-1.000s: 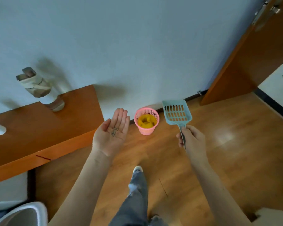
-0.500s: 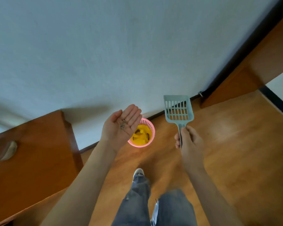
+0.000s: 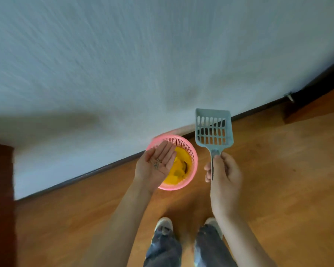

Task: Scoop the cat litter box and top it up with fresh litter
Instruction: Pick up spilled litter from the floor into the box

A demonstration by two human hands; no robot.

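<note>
Left hand (image 3: 158,166) is held palm-up, fingers flat and together, not gripping; a small cluster of dark bits (image 3: 157,164) lies loose in the palm. The palm is positioned directly above the left side of the pink basket (image 3: 191,151), which stands on the wood floor (image 3: 278,180) against the wall (image 3: 162,64). The basket is lined with a yellow bag (image 3: 178,170); something dark is seen inside, not identifiable. Right hand (image 3: 223,174) is closed around the handle of the blue slotted scoop (image 3: 213,130), long axis pointing away from the body, blade up and apparently empty, just right of the basket. The left hand is nearer the basket; a tilt toward the right is judged enough to drop the bits in. The litter box is not in view.
</note>
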